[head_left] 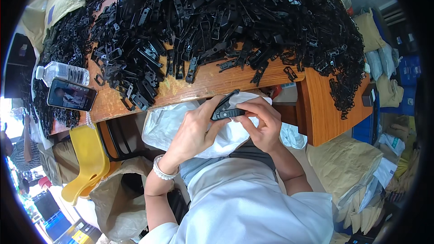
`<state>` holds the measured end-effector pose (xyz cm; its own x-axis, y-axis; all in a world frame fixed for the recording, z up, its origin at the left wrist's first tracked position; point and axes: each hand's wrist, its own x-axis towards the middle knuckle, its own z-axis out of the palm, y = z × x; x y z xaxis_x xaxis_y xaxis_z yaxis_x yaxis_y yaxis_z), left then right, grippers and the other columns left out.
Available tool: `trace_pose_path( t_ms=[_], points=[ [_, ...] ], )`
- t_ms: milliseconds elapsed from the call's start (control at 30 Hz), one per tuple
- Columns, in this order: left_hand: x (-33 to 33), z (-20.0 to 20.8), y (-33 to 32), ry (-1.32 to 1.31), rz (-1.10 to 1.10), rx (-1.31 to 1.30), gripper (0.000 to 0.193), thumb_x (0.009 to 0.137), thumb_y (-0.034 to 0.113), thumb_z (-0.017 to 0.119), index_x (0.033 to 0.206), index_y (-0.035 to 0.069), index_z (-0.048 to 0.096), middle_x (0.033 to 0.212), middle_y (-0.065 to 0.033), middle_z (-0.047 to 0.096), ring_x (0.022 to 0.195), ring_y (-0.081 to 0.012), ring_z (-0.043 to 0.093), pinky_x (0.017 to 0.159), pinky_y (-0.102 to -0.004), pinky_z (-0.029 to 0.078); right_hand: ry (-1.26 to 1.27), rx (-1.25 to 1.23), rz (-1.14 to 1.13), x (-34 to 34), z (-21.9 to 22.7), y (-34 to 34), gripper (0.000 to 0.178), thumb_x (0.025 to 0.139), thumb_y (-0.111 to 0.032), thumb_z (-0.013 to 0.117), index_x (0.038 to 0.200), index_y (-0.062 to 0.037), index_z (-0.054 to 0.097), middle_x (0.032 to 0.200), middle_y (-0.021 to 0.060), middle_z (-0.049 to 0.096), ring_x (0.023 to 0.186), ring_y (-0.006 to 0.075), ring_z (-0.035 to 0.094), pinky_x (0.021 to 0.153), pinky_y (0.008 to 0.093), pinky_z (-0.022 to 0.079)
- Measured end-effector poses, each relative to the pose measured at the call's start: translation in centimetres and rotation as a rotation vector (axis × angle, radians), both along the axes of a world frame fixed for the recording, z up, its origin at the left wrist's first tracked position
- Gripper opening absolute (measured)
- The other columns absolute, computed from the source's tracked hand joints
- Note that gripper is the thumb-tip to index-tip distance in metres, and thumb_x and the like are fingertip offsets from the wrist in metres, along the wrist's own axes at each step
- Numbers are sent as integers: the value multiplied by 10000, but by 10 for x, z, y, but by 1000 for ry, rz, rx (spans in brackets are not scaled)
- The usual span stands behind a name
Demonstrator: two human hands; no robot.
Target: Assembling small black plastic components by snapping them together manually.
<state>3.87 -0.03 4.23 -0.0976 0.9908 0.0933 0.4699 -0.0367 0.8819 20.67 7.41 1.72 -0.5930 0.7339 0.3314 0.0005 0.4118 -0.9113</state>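
Note:
Above my lap I hold a small black plastic part (226,114) with a ridged side and a slim arm standing up at an angle. My left hand (197,126) pinches its left end between thumb and fingers. The thumb and fingertips of my right hand (263,121) close on its right end. Under my hands a white plastic bag (167,129) lies across my lap. Just beyond, on the wooden table (181,91), spreads a large heap of black plastic parts (203,18); a few loose ones lie near the edge.
At the left of the table a phone (72,95) lies beside a clear water bottle (65,73). A yellow chair (88,162) and an open paper sack (120,199) stand at my left. More brown sacks (346,167) sit to the right, below the table's corner.

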Motion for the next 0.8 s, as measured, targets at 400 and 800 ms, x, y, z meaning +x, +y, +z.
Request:
trace_pose_path(
  t_ms=[400,800],
  points=[
    [-2,-5,-2,16,-121,111,388,715,52,695,1069,-33,562,848,-175,628,687,-319,608,595,-338,474,-110,114,67,4,-1,8,346,742,-45,653,1076,19,586,969,122,586,841,224,554,726,301,457],
    [-57,-6,-16,268,610,217,63,775,-56,589,814,-8,594,744,-90,561,588,-167,542,505,-245,431,-142,-6,130,-4,-1,9,193,779,82,584,947,16,652,865,87,612,686,154,577,579,245,473]
  ],
)
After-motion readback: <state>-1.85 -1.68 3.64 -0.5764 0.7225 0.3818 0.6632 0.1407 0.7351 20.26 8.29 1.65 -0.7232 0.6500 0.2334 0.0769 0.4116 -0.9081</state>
